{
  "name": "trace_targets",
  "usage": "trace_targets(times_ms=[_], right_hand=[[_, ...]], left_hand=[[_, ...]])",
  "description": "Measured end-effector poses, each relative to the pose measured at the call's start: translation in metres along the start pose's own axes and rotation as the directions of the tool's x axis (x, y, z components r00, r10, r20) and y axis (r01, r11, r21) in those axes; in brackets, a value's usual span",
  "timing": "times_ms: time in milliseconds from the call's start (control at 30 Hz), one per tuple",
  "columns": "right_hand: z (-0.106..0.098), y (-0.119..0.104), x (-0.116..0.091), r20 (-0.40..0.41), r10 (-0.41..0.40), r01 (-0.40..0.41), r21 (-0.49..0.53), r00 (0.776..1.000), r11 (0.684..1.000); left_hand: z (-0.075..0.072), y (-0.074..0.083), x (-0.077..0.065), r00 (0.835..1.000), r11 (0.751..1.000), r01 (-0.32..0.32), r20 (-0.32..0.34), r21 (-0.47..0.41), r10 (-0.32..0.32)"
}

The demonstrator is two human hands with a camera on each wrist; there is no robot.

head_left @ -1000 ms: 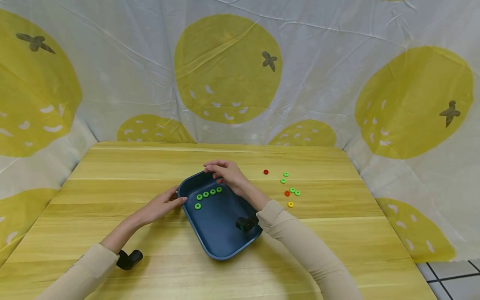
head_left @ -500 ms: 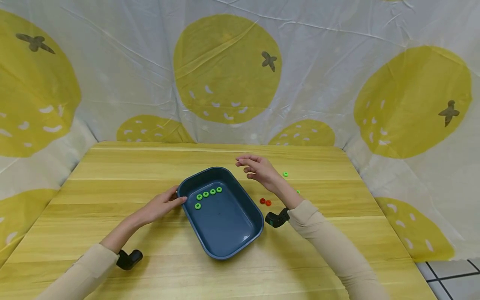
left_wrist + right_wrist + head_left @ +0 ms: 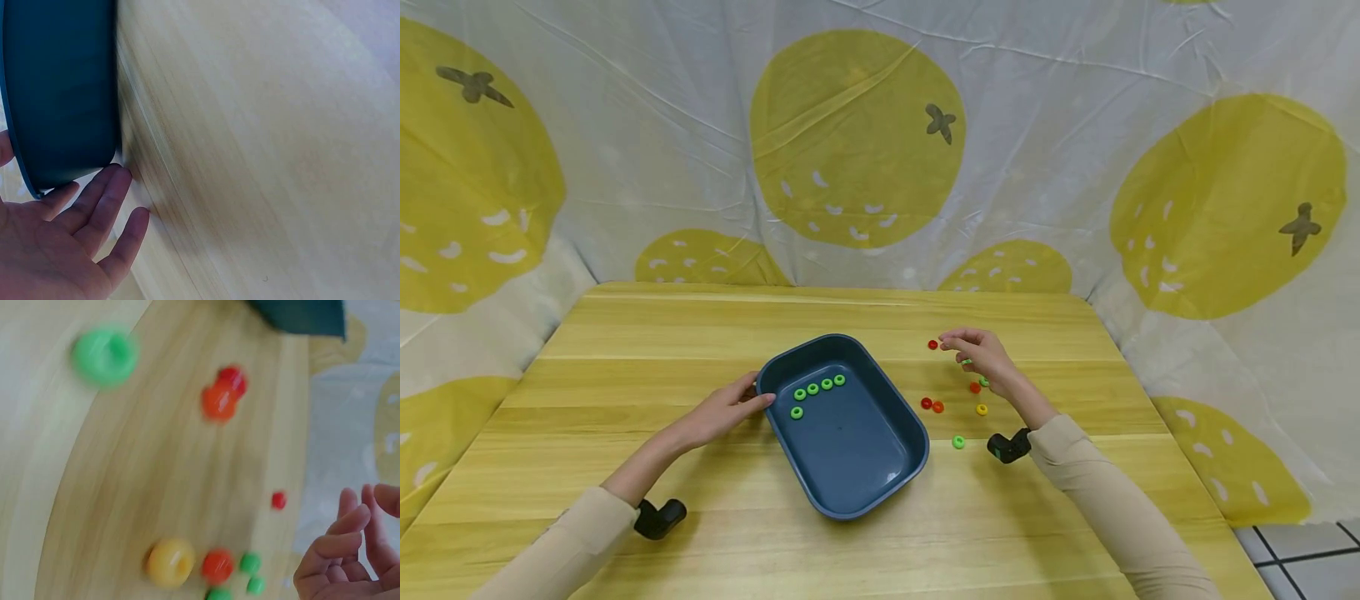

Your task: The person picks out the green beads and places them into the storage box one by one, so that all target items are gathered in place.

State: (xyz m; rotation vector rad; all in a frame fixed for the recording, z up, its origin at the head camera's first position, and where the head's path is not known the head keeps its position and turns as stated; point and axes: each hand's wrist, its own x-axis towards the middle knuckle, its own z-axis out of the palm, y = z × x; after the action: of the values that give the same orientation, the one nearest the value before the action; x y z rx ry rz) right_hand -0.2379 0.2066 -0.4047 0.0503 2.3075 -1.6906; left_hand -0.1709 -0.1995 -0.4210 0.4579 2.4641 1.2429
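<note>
Wooden table (image 3: 700, 533), left hand (image 3: 724, 413) pinching tray (image 3: 850, 454), loose-fingered right hand (image 3: 987, 357) above green rings (image 3: 250, 563)

We saw a dark-blue, rounded rectangular tray (image 3: 850, 454) on a yellow wood-grain table (image 3: 715, 508), a white fruit-print cloth (image 3: 1037, 167) behind. In the tray's far part we had four green rings (image 3: 812, 389) in a row, a fifth green ring (image 3: 797, 412) before its left end. The left hand (image 3: 726, 408) was at the tray's left rim. Right of the tray lay a red ring (image 3: 927, 403) beside an orange ring (image 3: 937, 407), a loose green ring (image 3: 958, 442) nearer us, and another red ring (image 3: 932, 344) farther back, left of the right hand (image 3: 981, 352).
</note>
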Motion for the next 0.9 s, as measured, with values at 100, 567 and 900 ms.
trace_targets(times_ms=[100, 567, 900], right_hand=[[-0.009, 0.012, 0.002, -0.04, -0.113, 0.097, -0.289, 0.993, 0.952], [-0.012, 0.036, 0.006, -0.034, -0.232, 0.113, -0.798, 0.972, 0.591], [-0.014, 0.035, 0.008, -0.033, -0.286, 0.149, -0.792, 0.958, 0.592]], left_hand=[[0.0, -0.001, 0.0, 1.0, 1.0, -0.004, 0.004, 0.003, 0.004], [0.001, -0.002, 0.001, 1.0, 1.0, -0.016, 0.011, -0.015, 0.016], [0.001, -0.001, 0.0, 1.0, 1.0, -0.012, 0.003, -0.018, 0.012]])
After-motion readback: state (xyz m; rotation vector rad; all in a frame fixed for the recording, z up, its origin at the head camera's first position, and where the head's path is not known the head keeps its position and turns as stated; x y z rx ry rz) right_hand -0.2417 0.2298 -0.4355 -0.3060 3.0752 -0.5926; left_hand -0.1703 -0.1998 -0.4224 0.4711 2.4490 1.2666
